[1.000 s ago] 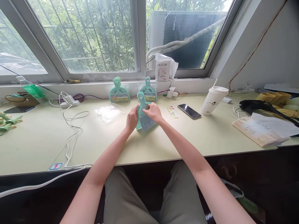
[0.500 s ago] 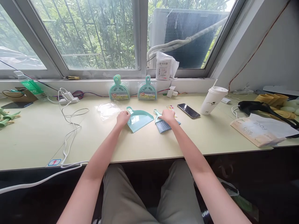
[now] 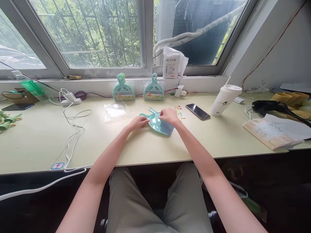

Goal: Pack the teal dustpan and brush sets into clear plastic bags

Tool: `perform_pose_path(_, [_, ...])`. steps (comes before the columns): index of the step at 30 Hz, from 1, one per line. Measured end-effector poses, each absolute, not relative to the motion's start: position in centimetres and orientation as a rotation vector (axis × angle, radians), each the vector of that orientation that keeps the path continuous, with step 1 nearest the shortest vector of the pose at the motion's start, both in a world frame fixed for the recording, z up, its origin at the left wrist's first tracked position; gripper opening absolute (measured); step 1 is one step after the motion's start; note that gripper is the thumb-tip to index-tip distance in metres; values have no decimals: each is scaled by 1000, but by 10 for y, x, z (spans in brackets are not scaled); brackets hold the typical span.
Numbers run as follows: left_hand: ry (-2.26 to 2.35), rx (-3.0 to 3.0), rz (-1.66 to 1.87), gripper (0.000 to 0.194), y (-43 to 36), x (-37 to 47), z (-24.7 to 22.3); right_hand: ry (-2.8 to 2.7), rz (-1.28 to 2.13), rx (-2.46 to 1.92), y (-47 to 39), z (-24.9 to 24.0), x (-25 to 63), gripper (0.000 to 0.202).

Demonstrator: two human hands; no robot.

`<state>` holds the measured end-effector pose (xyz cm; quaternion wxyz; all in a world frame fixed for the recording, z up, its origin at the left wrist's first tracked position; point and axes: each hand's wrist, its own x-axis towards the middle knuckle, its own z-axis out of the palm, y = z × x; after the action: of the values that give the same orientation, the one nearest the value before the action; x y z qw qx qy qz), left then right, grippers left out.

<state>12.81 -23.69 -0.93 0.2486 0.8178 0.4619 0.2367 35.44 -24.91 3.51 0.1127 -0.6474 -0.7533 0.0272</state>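
Head view: both hands meet at the middle of the pale green table [image 3: 218, 142], over a small teal dustpan [image 3: 153, 122] with a little brush [image 3: 165, 127] lying in it. The left hand [image 3: 137, 123] has its fingers curled lightly, fingertips touching the pan's left edge near the forked handle end. The right hand [image 3: 168, 116] is closed loosely over the top of the brush, pinching it down onto the pan; its grey-blue bristles stick out just below the knuckles.

The set looks like thin moulded plastic — light and stiff, likely to skid on the smooth tabletop if pushed rather than held. The bristles are soft and will bend, so the firmer places to grip appear to be the two handles or the pan's rim.

Against the window sill stand two packaged dustpan sets [image 3: 123, 90] [image 3: 153, 90], both upright. An empty clear bag [image 3: 115, 110] lies left of the hands, a printed label card [image 3: 180, 112] just beside the right hand. Further right are a phone [image 3: 197, 111] and a white lidded cup [image 3: 224, 100] — both well apart from the hands. White cables [image 3: 73, 129] trail across the table's left part.
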Motion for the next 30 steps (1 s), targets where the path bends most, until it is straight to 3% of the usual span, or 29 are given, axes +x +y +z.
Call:
perform_pose_path(2, [1072, 2329, 625, 30, -242, 137, -9, -2301, 82, -1851, -252, 34, 344, 15])
perform_pose_path(5, [1157, 2583, 780, 24, -242, 138, -8, -2346, 111, -1809, -254, 30, 340, 14])
perform_pose_path(8, [1248, 2853, 854, 34, -236, 128, -10, -2321, 171, -1767, -251, 24, 344, 14])
perform_pose_path(15, [1040, 3193, 616, 38, -233, 123, -21, -2351, 296, -1704, -242, 18, 350, 15])
perform_pose_path(24, [1345, 3138, 461, 36, -236, 136, -27, -2410, 245, -1757, -245, 23, 345, 13])
perform_pose_path(27, [1308, 3027, 589, 35, -236, 134, -29, -2427, 259, -1743, -248, 25, 345, 14])
perform_pose_path(30, [1343, 2775, 975, 37, -233, 133, -26, -2354, 298, -1679, -247, 24, 344, 16])
